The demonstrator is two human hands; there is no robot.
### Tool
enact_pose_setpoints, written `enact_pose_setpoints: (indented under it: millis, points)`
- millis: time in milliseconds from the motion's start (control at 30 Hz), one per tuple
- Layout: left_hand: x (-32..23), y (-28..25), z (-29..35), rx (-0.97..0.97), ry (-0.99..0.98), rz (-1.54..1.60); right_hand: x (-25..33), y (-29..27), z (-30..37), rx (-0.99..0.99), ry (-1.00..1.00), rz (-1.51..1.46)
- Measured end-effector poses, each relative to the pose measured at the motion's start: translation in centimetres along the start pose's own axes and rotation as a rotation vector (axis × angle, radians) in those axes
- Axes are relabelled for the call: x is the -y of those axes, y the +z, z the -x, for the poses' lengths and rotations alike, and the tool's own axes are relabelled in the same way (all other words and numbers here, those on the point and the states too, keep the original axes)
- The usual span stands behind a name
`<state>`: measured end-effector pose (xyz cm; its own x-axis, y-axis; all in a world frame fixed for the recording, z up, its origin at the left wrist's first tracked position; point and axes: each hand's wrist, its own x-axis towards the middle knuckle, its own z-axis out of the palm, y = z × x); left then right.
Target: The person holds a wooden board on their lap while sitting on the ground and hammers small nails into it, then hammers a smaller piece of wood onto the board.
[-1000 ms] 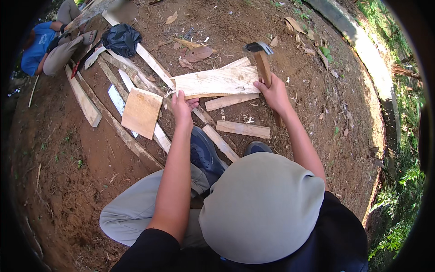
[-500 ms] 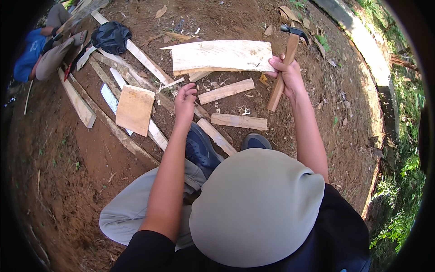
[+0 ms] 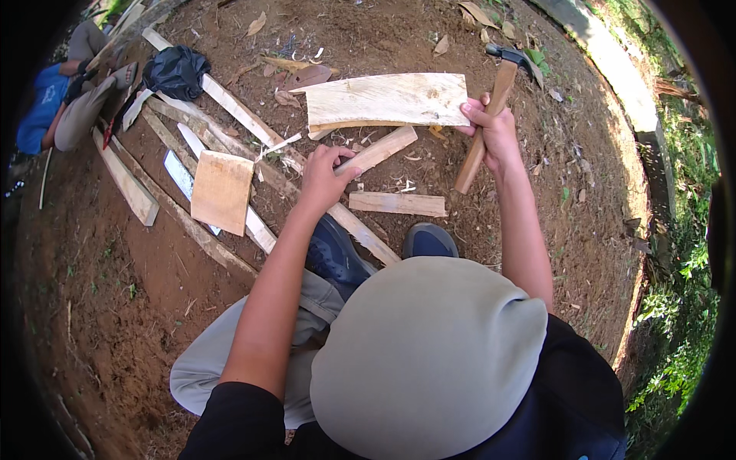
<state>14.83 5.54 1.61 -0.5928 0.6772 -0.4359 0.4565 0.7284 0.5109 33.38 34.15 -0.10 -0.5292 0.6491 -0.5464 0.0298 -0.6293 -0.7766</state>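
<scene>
My right hand [image 3: 497, 136] is closed round the wooden handle of a claw hammer [image 3: 500, 90], its dark head pointing away from me. The same hand pinches the right end of a wide, pale wooden board [image 3: 387, 100], held off the ground with a slightly curved long edge. Below that board, my left hand [image 3: 326, 180] has its thumb and fingers round the left end of a short wooden piece [image 3: 383, 147]. Another short wooden piece [image 3: 397, 203] lies on the soil nearer to me. A longer strip [image 3: 360, 231] passes beside my left shoe.
A square board [image 3: 221, 188] rests on several long planks to the left. A black plastic bag [image 3: 176, 73] lies on the planks farther back. Another person in a blue shirt [image 3: 44, 107] sits at the far left. Shavings and dry leaves dot the soil; a concrete edge [image 3: 613, 77] runs along the right.
My left hand has moved forward and right and taken hold of the short piece, which now sits more tilted. The board and hammer in my right hand have shifted only slightly.
</scene>
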Motion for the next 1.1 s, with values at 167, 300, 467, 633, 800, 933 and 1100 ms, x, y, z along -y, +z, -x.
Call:
enact_pose_setpoints:
  millis: [167, 300, 467, 633, 800, 933, 1100]
  points:
    - [0.0, 1.3, 1.2, -0.051, 0.022, 0.174, -0.6, 2.1, 0.7, 0.03, 0.069, 0.001]
    - [-0.2, 2.2, 1.4, -0.186, 0.021, 0.251, -2.1, 2.7, 0.4, 0.087, 0.111, 0.0]
    - [0.0, 2.5, 1.6, -0.207, 0.087, 0.163, -2.9, 4.1, 0.8, 0.097, 0.187, 0.017]
    - [-0.4, 2.1, 2.4, -0.185, 0.027, 0.016, -4.1, 3.7, 0.8, 0.11, 0.211, 0.02]
    - [2.2, 1.4, 2.4, -0.343, 0.144, 0.091, -3.2, 3.5, 1.3, 0.078, 0.188, -0.108]
    - [2.0, -1.4, -1.6, -0.389, 0.074, 0.046, -1.9, 1.1, 0.3, 0.018, 0.097, -0.18]
    - [1.2, -2.8, -5.9, -0.31, 0.156, -0.209, 0.7, -1.4, -0.8, -0.046, -0.03, -0.253]
